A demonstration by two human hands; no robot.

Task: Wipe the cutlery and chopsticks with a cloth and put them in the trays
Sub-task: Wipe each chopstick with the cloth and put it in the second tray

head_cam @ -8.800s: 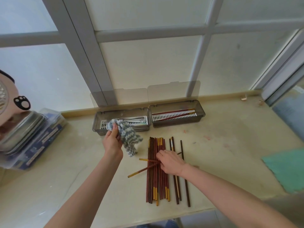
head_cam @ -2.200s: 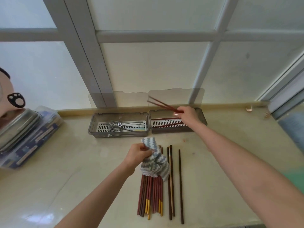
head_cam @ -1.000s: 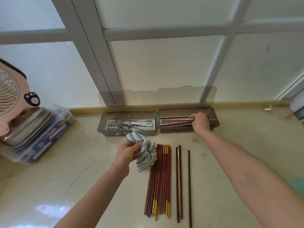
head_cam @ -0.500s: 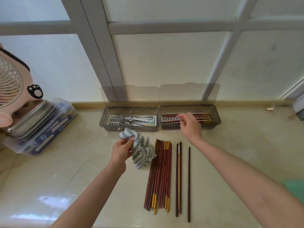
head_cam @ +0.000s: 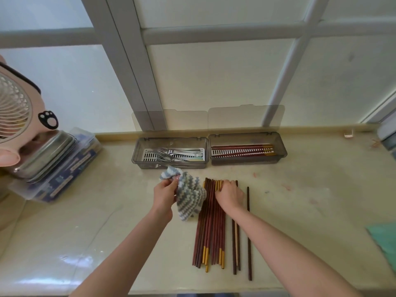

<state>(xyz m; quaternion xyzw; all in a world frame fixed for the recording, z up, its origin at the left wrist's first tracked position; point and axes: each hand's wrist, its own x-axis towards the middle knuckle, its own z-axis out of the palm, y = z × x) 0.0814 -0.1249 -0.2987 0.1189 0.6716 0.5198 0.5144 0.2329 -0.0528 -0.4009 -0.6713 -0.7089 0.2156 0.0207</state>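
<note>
My left hand grips a grey-and-white striped cloth that hangs just left of a row of brown and gold-tipped chopsticks lying on the counter. My right hand rests palm down on the far ends of those chopsticks, fingers curled over them; whether it grips any is hidden. A single dark chopstick lies apart to the right. Behind, the left tray holds forks and other metal cutlery. The right tray holds a few red chopsticks.
Both trays have their clear lids standing open against the window. A pink fan and a metal tin on a plastic box stand at the left. A green cloth lies at the right edge.
My right hand left the red chopsticks in the right tray and came back onto the far ends of the row on the counter. The left hand kept hold of the cloth.
</note>
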